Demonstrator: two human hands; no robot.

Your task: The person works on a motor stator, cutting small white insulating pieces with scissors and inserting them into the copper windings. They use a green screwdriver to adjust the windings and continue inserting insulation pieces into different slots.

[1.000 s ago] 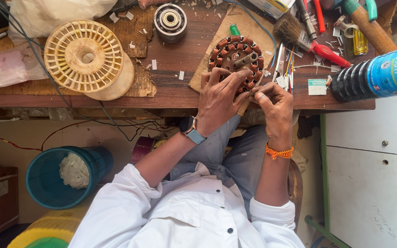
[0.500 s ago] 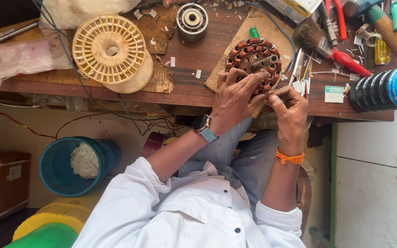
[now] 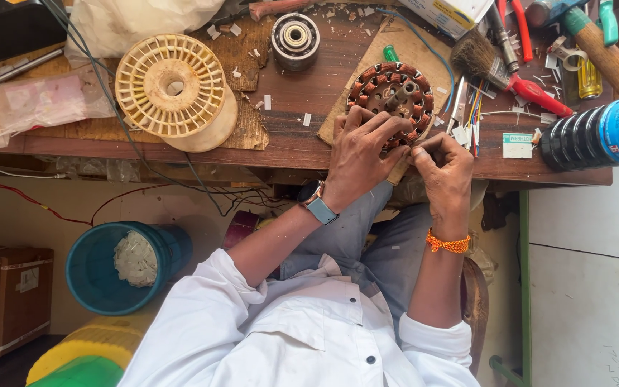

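Left hand [image 3: 358,161]: lies spread over the near rim of the stator [image 3: 393,97], fingers apart and pressing on the copper coils; not closed around it.
Right hand [image 3: 444,172]: thumb and forefinger are pinched together at the near right edge of the stator; what is between them is too small to tell.
Stator: round ring of wound copper coils, lying flat on a cardboard sheet [image 3: 410,54] near the front edge of the bench [image 3: 302,136]. Its axis points up toward the camera; as a ring it has no long side.
Spool [image 3: 173,89]: cream plastic, round, lying flat, well left of the stator.
Bearing [image 3: 295,39]: round metal part behind, between spool and stator.
Bottle [image 3: 596,136]: lying on its side at the right, black ribbed body with blue label.
Small label [image 3: 517,145]: white and green square, flat on the bench, just left of the bottle.
Box [image 3: 453,11]: white carton at the back edge.
Bag [image 3: 26,107]: clear packet with pink content, far left.
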